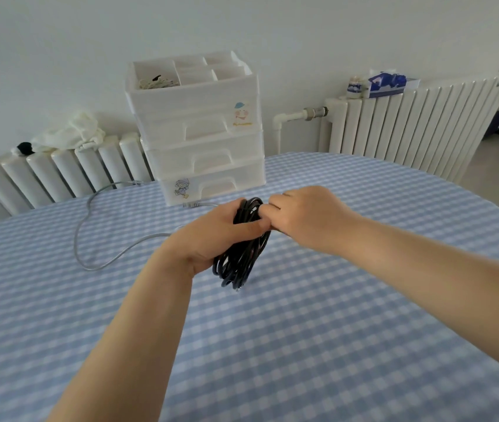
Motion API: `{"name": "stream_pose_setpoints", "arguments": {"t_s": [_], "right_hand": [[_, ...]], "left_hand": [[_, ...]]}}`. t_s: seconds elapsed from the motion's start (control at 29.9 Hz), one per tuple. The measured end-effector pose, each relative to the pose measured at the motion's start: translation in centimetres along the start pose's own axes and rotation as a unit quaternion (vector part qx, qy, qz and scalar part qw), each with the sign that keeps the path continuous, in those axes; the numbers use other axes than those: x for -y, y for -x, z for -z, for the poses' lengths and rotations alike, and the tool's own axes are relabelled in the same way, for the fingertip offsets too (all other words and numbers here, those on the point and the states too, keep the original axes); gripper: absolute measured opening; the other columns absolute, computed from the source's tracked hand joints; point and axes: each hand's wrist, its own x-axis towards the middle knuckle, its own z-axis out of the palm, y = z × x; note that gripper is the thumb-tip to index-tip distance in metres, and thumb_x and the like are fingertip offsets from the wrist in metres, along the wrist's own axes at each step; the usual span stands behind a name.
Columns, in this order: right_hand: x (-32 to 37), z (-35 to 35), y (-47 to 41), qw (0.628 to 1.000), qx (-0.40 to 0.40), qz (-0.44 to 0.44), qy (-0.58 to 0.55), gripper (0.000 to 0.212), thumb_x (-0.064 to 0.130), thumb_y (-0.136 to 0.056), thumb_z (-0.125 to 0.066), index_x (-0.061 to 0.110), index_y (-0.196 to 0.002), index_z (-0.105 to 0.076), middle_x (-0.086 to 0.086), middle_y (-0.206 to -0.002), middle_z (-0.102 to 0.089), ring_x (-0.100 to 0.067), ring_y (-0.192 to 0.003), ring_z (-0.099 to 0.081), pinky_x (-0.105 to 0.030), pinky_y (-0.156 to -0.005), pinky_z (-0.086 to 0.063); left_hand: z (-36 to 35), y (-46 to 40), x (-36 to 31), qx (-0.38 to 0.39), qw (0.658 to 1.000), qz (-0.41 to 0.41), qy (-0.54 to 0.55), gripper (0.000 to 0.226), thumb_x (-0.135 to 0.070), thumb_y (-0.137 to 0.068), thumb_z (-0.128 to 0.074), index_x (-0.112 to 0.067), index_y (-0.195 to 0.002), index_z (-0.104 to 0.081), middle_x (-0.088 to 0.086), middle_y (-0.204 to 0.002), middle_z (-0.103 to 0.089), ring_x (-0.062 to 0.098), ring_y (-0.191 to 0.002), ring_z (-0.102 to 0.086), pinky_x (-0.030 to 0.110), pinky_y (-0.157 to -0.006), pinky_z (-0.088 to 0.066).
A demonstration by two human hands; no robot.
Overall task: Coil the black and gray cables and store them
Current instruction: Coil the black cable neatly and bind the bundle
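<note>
— Holding what?
— Left hand (211, 236) fingers clamp the coiled black cable (242, 251) so its loops stay bundled; right hand (303, 214) pinches its top. Gray cable (90, 226) lies leftward on the tabletop (303, 330).

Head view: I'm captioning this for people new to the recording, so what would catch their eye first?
First, the black cable, bundled into a coil and held above the checked tablecloth by the left hand, with the right hand at its top. Next, the white drawer unit behind, and the gray cable lying loose to its left.
</note>
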Motion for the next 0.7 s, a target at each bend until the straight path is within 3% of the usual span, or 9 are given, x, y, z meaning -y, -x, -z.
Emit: {"name": "stream_pose_setpoints", "arguments": {"t_s": [0.1, 0.27, 0.4, 0.54, 0.64, 0.7], "right_hand": [[-0.1, 0.3, 0.2, 0.998, 0.036, -0.015, -0.044, 0.021, -0.003, -0.069, -0.076, 0.006, -0.075, -0.058, -0.003, -0.055, -0.05, -0.023, -0.04, -0.047, -0.023, -0.034, -0.028], [0.1, 0.9, 0.8, 0.972, 0.053, -0.161, -0.163, 0.021, 0.029, -0.093, -0.059, 0.009, -0.097, -0.061, -0.001, -0.082, -0.064, -0.024, -0.067, -0.059, -0.031, -0.054, -0.036], [1.1, 1.5, 1.3, 0.959, 0.03, -0.192, -0.209, 0.02, 0.029, -0.093, -0.058, 0.011, -0.101, -0.059, 0.001, -0.087, -0.065, -0.023, -0.07, -0.058, -0.034, -0.057, -0.04], [1.6, 1.6, 1.2, 0.915, 0.066, -0.248, -0.313, 0.01, 0.025, -0.096, -0.054, 0.016, -0.101, -0.055, 0.004, -0.091, -0.066, -0.02, -0.083, -0.062, -0.036, -0.07, -0.048], [1.6, 1.7, 1.0, 0.864, 0.085, -0.3, -0.397, 0.006, 0.024, -0.098, -0.052, 0.021, -0.103, -0.054, 0.009, -0.094, -0.066, -0.01, -0.089, -0.062, -0.032, -0.078, -0.051], [1.7, 1.7, 0.9, 0.862, 0.083, -0.298, -0.402, 0.006, 0.024, -0.099, -0.049, 0.021, -0.103, -0.053, 0.012, -0.093, -0.064, -0.007, -0.087, -0.061, -0.03, -0.077, -0.051]], "left_hand": [[-0.4, -0.1, -0.1, -0.017, 1.0, -0.015, -0.013, 0.033, -0.016, -0.089, -0.063, 0.004, -0.112, -0.052, 0.011, -0.088, -0.055, 0.02, -0.08, -0.053, 0.038, -0.078, -0.045], [-1.3, 0.0, -0.6, -0.045, 0.998, -0.032, 0.014, 0.063, -0.039, -0.064, -0.066, 0.002, -0.111, -0.055, 0.011, -0.086, -0.055, 0.021, -0.079, -0.052, 0.038, -0.075, -0.044], [-1.2, -0.1, -0.3, -0.026, 0.999, -0.03, 0.02, 0.046, -0.025, -0.076, -0.062, 0.006, -0.108, -0.052, 0.01, -0.079, -0.049, 0.021, -0.072, -0.048, 0.034, -0.068, -0.041], [-1.1, -0.1, 0.0, -0.035, 0.999, -0.03, 0.029, 0.018, -0.003, -0.093, -0.051, 0.006, -0.108, -0.053, 0.008, -0.076, -0.062, 0.02, -0.073, -0.062, 0.032, -0.069, -0.053], [-0.8, -0.2, 0.1, -0.043, 0.998, -0.035, 0.024, 0.017, -0.001, -0.094, -0.047, 0.004, -0.108, -0.054, 0.006, -0.075, -0.063, 0.018, -0.07, -0.062, 0.031, -0.066, -0.051], [-0.8, -0.4, 0.1, -0.048, 0.998, -0.035, 0.01, 0.021, -0.007, -0.09, -0.051, 0.003, -0.109, -0.054, 0.007, -0.077, -0.062, 0.018, -0.07, -0.061, 0.033, -0.068, -0.05]]}}
